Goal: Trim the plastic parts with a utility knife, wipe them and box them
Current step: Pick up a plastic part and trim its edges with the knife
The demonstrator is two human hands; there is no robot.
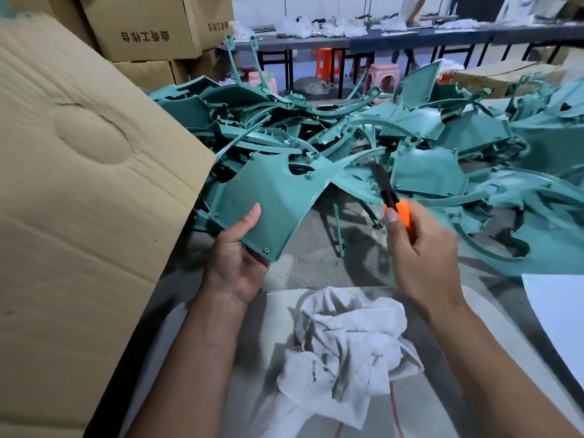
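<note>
A teal plastic panel (268, 197) is held up over the worktable (316, 267), pinched at its lower corner by the left hand (235, 263), thumb flat on the face and fingers curled behind it. The panel's long axis runs up and to the right, so its pointed right-hand edge lies toward the utility knife (393, 200), just apart from the dark blade. The right hand (423, 248) is wrapped around the orange handle, blade aimed up and left, nearer that edge than any other; trimming appears about to begin there. A heap of untrimmed parts (395, 134) spreads behind, a crumpled white rag (344, 349) lies near the forearms, and a cardboard box (79, 200) stands at left.
</note>
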